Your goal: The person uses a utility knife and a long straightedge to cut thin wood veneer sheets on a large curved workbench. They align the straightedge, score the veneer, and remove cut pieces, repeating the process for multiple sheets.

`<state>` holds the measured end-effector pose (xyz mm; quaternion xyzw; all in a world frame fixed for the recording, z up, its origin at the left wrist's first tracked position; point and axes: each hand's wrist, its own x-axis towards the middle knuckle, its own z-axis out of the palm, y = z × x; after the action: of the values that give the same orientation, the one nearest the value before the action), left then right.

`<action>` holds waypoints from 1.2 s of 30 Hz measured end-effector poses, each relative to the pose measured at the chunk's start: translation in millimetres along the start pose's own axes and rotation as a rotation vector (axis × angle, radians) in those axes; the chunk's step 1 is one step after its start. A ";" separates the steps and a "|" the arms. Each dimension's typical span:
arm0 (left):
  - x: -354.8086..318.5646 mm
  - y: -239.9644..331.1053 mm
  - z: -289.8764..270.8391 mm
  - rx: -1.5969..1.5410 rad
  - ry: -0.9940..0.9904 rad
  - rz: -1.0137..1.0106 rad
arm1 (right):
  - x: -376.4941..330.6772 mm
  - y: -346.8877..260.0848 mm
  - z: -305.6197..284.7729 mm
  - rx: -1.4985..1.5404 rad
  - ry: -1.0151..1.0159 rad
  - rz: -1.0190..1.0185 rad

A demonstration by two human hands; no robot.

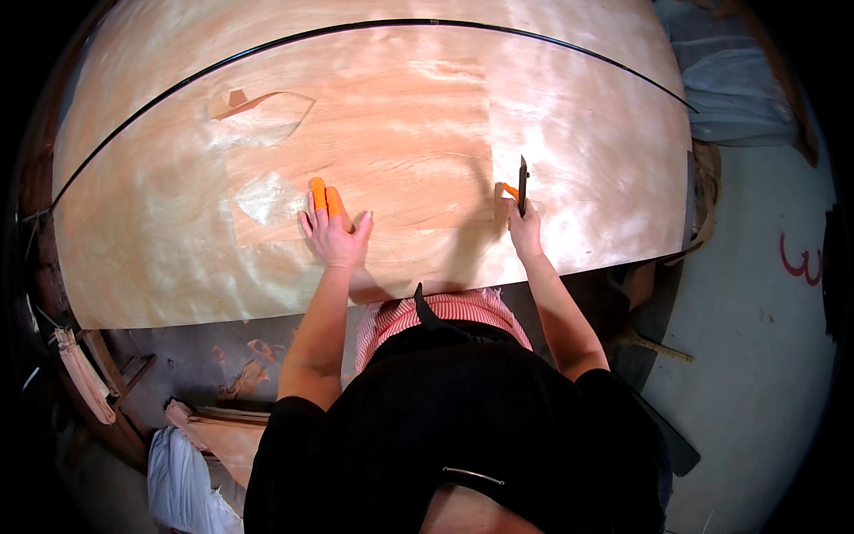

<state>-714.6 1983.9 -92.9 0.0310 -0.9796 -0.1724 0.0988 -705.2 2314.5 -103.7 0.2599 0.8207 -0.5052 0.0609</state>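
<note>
Wood sheet: broad, pale, beneath both grips.
Darker veneer: atop that sheet, under left grip, reaching toward right grip.
Left grip: over near edge, thumb spread, orange-covered fingers side by side.
Right grip: closed around black knife, tip pointing away.
Dark strip: well beyond both grips.

- Marking observed: one red sign, rounded, looping strokes, apparently hand-drawn.
- Bearing surface: pale grey floor, on the right side of the head view.
- Position: near the floor's far right edge, fully exposed.
</note>
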 end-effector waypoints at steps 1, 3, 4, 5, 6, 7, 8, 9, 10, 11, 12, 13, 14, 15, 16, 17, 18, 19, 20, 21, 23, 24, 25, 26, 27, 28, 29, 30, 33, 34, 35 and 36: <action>0.5 -0.5 0.5 0.005 -0.001 -0.004 | 0.7 -5.3 3.9 0.055 -0.018 0.036; 0.0 -1.3 1.5 0.010 -0.003 -0.011 | -3.2 -25.6 8.2 0.246 -0.064 0.147; -0.3 -1.7 2.0 0.013 -0.004 -0.011 | -4.2 -33.9 8.6 0.314 -0.106 0.206; -0.2 -1.9 2.5 0.014 -0.004 -0.011 | -4.3 -40.6 8.9 0.382 -0.148 0.264; 0.0 -1.8 2.2 0.016 -0.005 -0.013 | -4.2 -45.0 9.5 0.380 -0.155 0.285; 0.3 -1.3 1.1 0.018 -0.006 -0.014 | -5.0 -50.6 9.5 0.303 -0.141 0.234; 0.4 -0.6 0.1 0.020 -0.007 -0.018 | -5.9 -57.0 9.1 0.223 -0.129 0.183; 0.7 0.2 -1.1 0.019 -0.005 -0.015 | -7.3 -63.3 8.2 0.144 -0.117 0.132; 1.2 1.0 -2.5 0.019 -0.003 -0.013 | -9.2 -68.9 5.2 0.077 -0.076 0.034; 1.4 1.1 -3.0 0.018 -0.001 -0.011 | -13.9 -78.4 2.5 0.064 -0.081 -0.018; 0.9 0.0 -2.5 0.023 -0.003 -0.012 | -19.4 -89.8 0.1 0.052 -0.090 -0.073; 0.2 -1.2 -1.8 0.028 -0.004 -0.014 | -25.5 -100.1 -2.1 0.041 -0.099 -0.128; 0.0 -1.5 -1.7 0.032 -0.007 -0.011 | -32.8 -109.0 -2.6 0.052 -0.119 -0.159; 0.0 -1.2 -1.7 0.031 -0.007 -0.013 | -38.2 -116.2 -2.6 0.000 -0.131 -0.241; -0.4 -0.7 -1.8 0.029 -0.007 -0.014 | -43.2 -122.4 -2.3 -0.051 -0.142 -0.322; 0.5 -1.1 -3.1 0.028 -0.003 -0.010 | -46.8 -128.8 -0.9 -0.098 -0.147 -0.407; -0.3 -1.3 -3.2 0.012 -0.018 -0.024 | -47.0 -134.2 0.9 -0.149 -0.142 -0.548; -2.6 -1.5 -1.8 -0.004 -0.033 -0.038 | -50.2 -143.5 2.1 -0.154 -0.148 -0.611; -2.6 -3.3 -1.2 -0.019 -0.042 -0.045 | -54.4 -156.3 4.3 -0.155 -0.147 -0.680; -3.3 -5.8 0.8 -0.059 -0.011 -0.036 | -57.3 -165.3 6.0 -0.152 -0.142 -0.751; -3.0 -8.5 -1.1 -0.138 0.048 -0.009 | -64.1 -173.4 6.0 -0.112 -0.187 -0.744; -0.9 -9.0 -6.8 -0.190 0.055 -0.035 | -67.2 -178.5 3.5 -0.110 -0.200 -0.777; 4.1 -9.9 -12.8 -0.189 0.070 -0.020 | -70.2 -182.6 0.6 -0.110 -0.212 -0.809; 12.2 -8.1 -23.1 -0.189 0.081 -0.003 | -73.5 -183.6 -2.0 -0.076 -0.206 -0.822; 21.4 -6.7 -33.9 -0.186 0.093 0.007 | -76.6 -184.9 -3.9 -0.059 -0.208 -0.809; 33.6 -5.1 -46.4 -0.173 0.057 0.079 | -80.0 -186.8 -6.5 -0.043 -0.208 -0.796; 44.2 -8.8 -53.8 -0.138 0.008 0.186 | -84.0 -189.4 -7.8 -0.024 -0.210 -0.784; 56.5 -13.9 -60.6 -0.101 -0.042 0.294 | -87.2 -193.2 -8.3 0.032 -0.185 -0.801; 94.4 -23.7 -75.4 -0.080 -0.080 0.476 | -85.4 -180.1 -12.6 0.095 -0.152 -0.695; 107.9 -29.0 -77.2 -0.107 -0.123 0.467 | -87.0 -180.4 -14.9 0.114 -0.111 -0.648; 119.1 -31.8 -77.7 -0.132 -0.165 0.450 | -87.3 -176.3 -16.1 0.169 -0.103 -0.583; 133.4 -26.7 -83.7 -0.090 -0.192 0.396 | -88.0 -170.0 -18.8 0.220 -0.091 -0.514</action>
<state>-827.3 1918.4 -0.6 -0.1827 -0.9628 -0.1954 0.0384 -709.7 2238.2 72.8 0.0253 0.7963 -0.6013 -0.0609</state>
